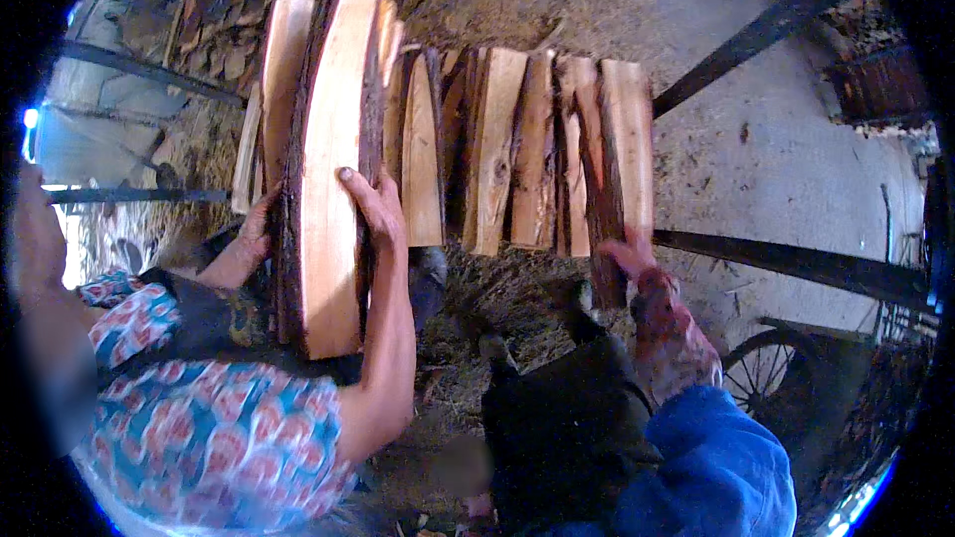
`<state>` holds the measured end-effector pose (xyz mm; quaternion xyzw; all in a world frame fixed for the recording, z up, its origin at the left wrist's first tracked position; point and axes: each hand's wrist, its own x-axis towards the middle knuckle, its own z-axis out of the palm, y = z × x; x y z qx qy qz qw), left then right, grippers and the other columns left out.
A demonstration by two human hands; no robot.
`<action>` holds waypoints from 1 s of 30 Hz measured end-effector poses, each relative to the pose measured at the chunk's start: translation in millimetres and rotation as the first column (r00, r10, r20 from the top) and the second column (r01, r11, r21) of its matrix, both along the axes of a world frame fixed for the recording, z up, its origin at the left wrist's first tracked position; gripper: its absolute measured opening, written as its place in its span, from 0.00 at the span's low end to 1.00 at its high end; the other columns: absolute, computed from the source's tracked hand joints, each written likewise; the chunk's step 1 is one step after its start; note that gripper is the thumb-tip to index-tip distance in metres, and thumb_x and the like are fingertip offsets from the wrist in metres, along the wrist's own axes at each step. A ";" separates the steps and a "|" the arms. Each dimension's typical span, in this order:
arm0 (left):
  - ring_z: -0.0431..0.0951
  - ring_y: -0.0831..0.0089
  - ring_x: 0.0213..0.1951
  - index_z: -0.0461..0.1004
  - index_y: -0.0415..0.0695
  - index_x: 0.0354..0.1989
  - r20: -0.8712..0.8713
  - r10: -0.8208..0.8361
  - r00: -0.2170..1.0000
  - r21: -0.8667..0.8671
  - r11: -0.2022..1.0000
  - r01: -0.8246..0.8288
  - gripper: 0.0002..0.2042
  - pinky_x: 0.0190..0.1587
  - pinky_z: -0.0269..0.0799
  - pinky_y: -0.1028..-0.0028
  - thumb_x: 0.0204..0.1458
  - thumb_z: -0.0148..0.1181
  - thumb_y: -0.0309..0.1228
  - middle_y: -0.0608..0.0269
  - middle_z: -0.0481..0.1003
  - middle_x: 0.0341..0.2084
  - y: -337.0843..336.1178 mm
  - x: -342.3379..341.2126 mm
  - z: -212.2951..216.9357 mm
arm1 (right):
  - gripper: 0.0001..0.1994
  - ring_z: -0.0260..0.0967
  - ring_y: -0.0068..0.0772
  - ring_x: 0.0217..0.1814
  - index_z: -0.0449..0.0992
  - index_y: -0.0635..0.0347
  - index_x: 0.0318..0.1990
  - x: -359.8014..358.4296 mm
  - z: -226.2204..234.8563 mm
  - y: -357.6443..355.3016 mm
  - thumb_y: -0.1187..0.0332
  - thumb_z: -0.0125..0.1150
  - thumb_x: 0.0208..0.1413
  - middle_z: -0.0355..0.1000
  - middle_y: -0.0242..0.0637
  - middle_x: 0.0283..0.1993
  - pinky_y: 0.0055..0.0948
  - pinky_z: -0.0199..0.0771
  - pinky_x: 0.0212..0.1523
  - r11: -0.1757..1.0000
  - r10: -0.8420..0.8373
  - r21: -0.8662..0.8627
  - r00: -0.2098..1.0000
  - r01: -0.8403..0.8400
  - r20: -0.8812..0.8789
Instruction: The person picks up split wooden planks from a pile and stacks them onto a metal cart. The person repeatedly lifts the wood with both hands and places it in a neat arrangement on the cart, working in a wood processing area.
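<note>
My right hand [630, 253], at the end of a blue sleeve, is closed at the near end of a bark-edged split log [605, 194]. This log leans at the right end of a row of split firewood [497, 154], beside a pale split log [627, 129]. My left hand is not recognisable; only a blurred brownish smudge shows near the lower edge. On the left, a co-worker in a floral top [219, 438] grips a large split log [335, 159] with both hands, bark on its sides and pale wood facing up.
Dark beams [796, 268] run off to the right from the row. A spoked wheel [766, 373] stands at the lower right. Dark trousers [557, 428] fill the lower middle, above littered ground. More firewood [229, 20] lies piled at the far left.
</note>
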<state>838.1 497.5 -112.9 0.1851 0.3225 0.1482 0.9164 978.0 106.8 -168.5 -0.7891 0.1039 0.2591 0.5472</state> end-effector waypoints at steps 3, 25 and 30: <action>0.69 0.62 0.46 0.56 0.36 0.57 -0.543 -0.297 0.785 0.178 0.873 0.453 0.28 0.51 0.62 0.66 0.53 0.59 0.38 0.50 0.67 0.50 -62.2 -135.2 -12.5 | 0.18 0.72 0.30 0.38 0.75 0.66 0.41 -95.6 63.4 -58.5 0.67 0.66 0.42 0.76 0.38 0.36 0.34 0.73 0.39 0.992 0.032 -0.122 0.997 -0.022 0.076; 0.70 0.66 0.28 0.64 0.38 0.39 -0.725 -0.655 -0.214 -0.127 -0.178 0.976 0.15 0.30 0.62 0.67 0.54 0.56 0.38 0.55 0.70 0.30 -203.3 -235.9 54.6 | 0.23 0.71 0.31 0.39 0.74 0.69 0.40 -421.0 366.3 -245.7 0.57 0.67 0.44 0.75 0.41 0.35 0.32 0.71 0.40 0.637 -0.720 -0.306 0.688 0.708 0.092; 0.70 0.67 0.24 0.66 0.39 0.35 -0.751 -0.582 -0.310 -0.123 -0.338 0.933 0.13 0.25 0.62 0.68 0.54 0.55 0.38 0.56 0.71 0.26 -244.8 -223.7 60.2 | 0.16 0.65 0.24 0.36 0.71 0.66 0.41 -430.4 451.6 -287.7 0.66 0.65 0.48 0.71 0.36 0.34 0.28 0.69 0.39 0.471 -0.843 0.086 0.420 0.878 0.336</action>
